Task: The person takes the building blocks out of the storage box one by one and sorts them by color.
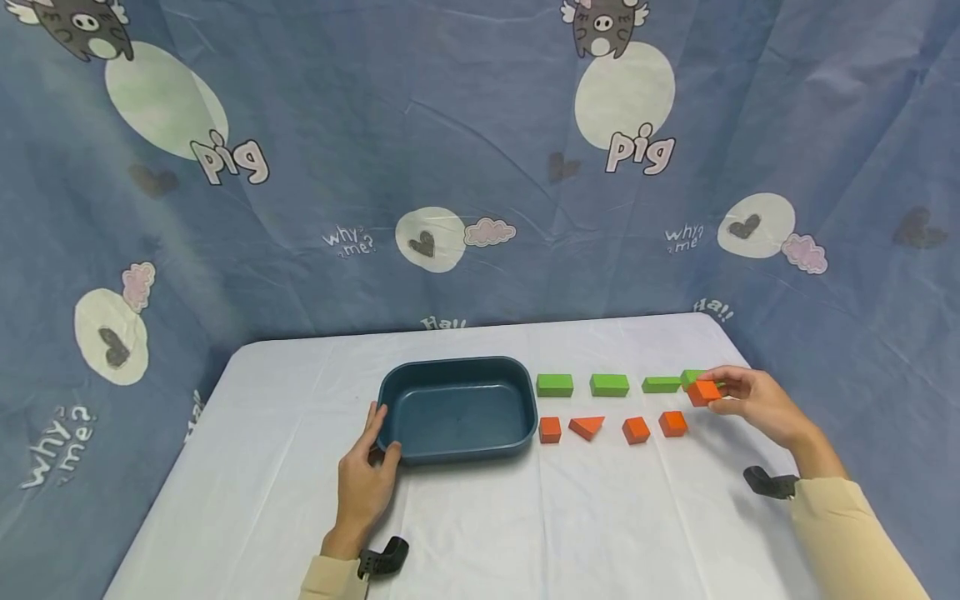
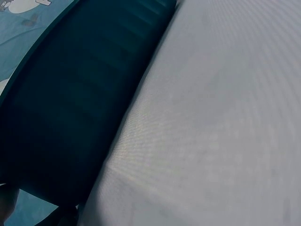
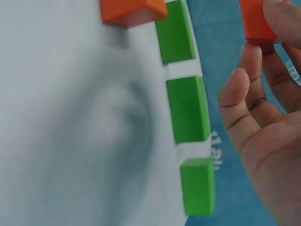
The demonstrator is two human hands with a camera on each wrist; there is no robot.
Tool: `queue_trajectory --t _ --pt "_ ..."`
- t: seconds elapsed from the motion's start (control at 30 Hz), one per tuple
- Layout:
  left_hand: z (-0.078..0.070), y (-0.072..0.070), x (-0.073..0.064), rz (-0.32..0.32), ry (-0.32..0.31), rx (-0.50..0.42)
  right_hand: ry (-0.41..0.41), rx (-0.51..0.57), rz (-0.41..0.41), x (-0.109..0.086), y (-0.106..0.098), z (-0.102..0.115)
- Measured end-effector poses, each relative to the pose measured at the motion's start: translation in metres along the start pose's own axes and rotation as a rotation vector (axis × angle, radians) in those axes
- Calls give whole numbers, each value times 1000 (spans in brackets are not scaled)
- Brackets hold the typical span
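My right hand (image 1: 761, 408) pinches an orange block (image 1: 702, 393) between thumb and fingers, held over the right end of the green row. In the right wrist view the thumb lies across this block's face. My left hand (image 1: 363, 492) rests against the near left corner of a dark blue rectangular bin (image 1: 457, 454), its fingers at the left wall and its thumb at the front. Inside, the bin holds nothing visible. The left wrist view shows mostly the bin's dark outer wall (image 2: 70, 103), with little of the hand.
Several green blocks (image 1: 555, 385) form a row right of the bin. Nearer stands an orange row: a cube (image 1: 550, 430), a triangular block (image 1: 587, 427) and two more blocks (image 1: 636, 430). White cloth (image 1: 480, 525) covers the table; a blue printed curtain (image 1: 480, 167) hangs behind.
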State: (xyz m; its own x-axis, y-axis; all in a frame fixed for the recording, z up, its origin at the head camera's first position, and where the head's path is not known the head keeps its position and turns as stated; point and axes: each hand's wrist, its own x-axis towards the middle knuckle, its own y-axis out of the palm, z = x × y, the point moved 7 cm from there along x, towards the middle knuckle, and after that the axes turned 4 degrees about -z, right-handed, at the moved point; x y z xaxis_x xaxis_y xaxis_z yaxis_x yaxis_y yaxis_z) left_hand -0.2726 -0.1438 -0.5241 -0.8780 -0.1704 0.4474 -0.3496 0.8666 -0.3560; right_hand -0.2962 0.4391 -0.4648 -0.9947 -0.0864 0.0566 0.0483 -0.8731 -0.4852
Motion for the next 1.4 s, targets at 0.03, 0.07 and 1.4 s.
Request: queue_trajectory --t 0.03,0.07,1.4 --pt "0 0 0 -1 0 0 5 -1 -2 -1 -1 -3" --pt "0 0 -1 0 -1 -1 8 -2 -5 -3 -2 -5" --pt "-1 -1 0 -8 -10 6 211 -124 -43 -21 10 -68"
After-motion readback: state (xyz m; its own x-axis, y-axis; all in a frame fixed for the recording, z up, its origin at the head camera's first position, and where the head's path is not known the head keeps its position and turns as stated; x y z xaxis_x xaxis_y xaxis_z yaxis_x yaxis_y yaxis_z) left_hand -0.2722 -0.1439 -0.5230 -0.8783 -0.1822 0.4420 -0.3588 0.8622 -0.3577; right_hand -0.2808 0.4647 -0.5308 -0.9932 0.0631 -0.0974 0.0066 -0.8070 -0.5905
